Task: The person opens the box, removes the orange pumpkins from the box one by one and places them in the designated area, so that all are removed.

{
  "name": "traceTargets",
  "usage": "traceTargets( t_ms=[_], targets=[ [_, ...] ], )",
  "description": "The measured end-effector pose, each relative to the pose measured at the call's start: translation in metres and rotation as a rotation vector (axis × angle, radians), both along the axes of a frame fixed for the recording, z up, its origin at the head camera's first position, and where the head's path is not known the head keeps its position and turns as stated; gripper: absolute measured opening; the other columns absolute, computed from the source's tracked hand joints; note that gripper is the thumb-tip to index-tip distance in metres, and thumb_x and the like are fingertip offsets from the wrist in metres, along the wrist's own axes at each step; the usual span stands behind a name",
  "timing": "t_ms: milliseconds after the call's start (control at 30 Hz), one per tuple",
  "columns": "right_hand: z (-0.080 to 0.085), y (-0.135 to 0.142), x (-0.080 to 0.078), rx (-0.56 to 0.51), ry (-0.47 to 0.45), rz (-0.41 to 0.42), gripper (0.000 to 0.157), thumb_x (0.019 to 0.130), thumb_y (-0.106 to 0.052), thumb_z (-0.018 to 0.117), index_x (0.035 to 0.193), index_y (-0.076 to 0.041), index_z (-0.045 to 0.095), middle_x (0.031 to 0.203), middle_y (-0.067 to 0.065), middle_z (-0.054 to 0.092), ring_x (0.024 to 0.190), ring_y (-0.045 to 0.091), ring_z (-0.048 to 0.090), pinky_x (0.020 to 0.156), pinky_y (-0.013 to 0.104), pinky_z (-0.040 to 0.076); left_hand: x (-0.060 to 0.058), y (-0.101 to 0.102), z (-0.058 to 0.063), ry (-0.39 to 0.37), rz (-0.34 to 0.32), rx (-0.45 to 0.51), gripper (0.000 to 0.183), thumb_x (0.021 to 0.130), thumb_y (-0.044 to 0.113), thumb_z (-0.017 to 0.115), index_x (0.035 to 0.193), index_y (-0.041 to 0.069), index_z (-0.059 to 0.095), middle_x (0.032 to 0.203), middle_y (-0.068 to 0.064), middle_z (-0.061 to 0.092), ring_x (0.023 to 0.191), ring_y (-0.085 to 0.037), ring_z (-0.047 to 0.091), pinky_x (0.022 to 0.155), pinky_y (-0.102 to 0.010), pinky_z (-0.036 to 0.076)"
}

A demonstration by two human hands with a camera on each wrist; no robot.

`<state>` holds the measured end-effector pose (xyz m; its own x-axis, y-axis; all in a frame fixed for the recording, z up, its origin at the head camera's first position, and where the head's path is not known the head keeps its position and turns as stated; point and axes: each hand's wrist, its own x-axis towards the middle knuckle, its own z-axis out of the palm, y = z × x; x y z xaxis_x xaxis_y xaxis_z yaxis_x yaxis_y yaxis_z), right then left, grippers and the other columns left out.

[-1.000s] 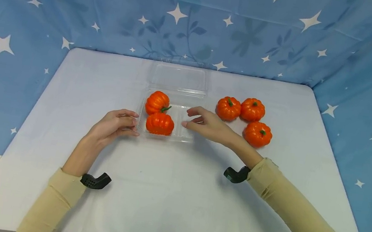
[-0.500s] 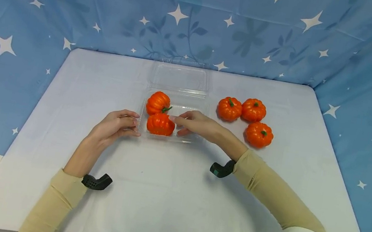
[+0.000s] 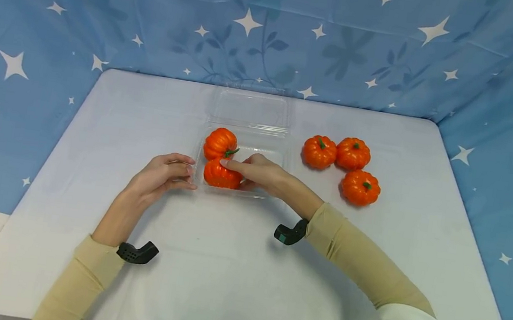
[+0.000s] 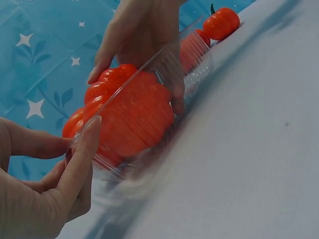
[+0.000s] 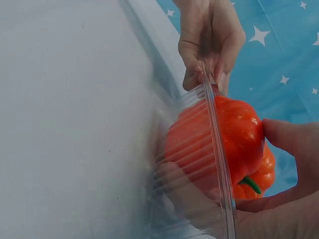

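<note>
A clear plastic clamshell box (image 3: 261,196) lies with its lid folded back, holding two orange toy pumpkins at its left end. My left hand (image 3: 164,177) pinches the box's left rim between thumb and fingers, plain in the left wrist view. Inside the box, my right hand (image 3: 261,174) grips the front pumpkin (image 3: 221,175), thumb on one side and fingers on the other. In the right wrist view those fingers show through the ribbed wall. This pumpkin is tipped on its side. Right behind it sits the rear pumpkin (image 3: 219,143), its green stem (image 5: 250,184) pointing sideways.
Three more pumpkins stand close together right of the box: one on the left (image 3: 319,152), one at the back (image 3: 353,153), one in front (image 3: 360,188). The clear lid (image 3: 251,107) lies flat behind the box. A star-patterned blue curtain (image 3: 291,50) rises past the white table's far edge.
My right hand has moved left from the box's right part onto the front pumpkin and taken hold of it. The left hand keeps its grip on the rim.
</note>
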<state>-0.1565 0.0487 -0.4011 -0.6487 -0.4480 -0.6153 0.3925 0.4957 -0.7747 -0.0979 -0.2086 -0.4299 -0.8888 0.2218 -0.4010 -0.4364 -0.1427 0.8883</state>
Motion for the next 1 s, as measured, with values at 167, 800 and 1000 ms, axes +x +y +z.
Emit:
traceTargets(
  t_ms=[167,800,1000],
  targets=[
    [0.000,0.000,0.001,-0.060,-0.040,-0.055,0.041,0.096,-0.032,0.072,0.110,0.007,0.068,0.119,0.012,0.066,0.103,0.023,0.062,0.102,0.041,0.060,0.000,0.003,0.000,-0.001,0.000,0.004,0.036,0.102,-0.003,0.052,0.134,-0.015,0.041,0.095,-0.007,0.060,0.078,-0.017,0.066,0.083,-0.033,0.066],
    [0.006,0.028,0.004,-0.052,0.096,0.045,0.066,0.087,-0.031,0.080,0.141,-0.004,0.054,0.140,0.008,0.055,0.127,0.026,0.052,0.114,0.043,0.048,0.000,0.001,0.000,-0.013,0.000,0.011,0.035,0.103,-0.004,0.050,0.135,-0.015,0.041,0.098,-0.008,0.057,0.082,-0.017,0.064,0.084,-0.033,0.066],
    [0.013,0.039,0.014,-0.043,0.261,0.081,0.069,0.086,-0.034,0.080,0.146,-0.011,0.054,0.147,0.003,0.053,0.128,0.026,0.053,0.111,0.046,0.051,0.001,0.001,0.001,-0.015,0.003,0.017,0.036,0.103,-0.004,0.051,0.135,-0.016,0.040,0.090,-0.005,0.059,0.077,-0.014,0.063,0.084,-0.034,0.066]
  ],
)
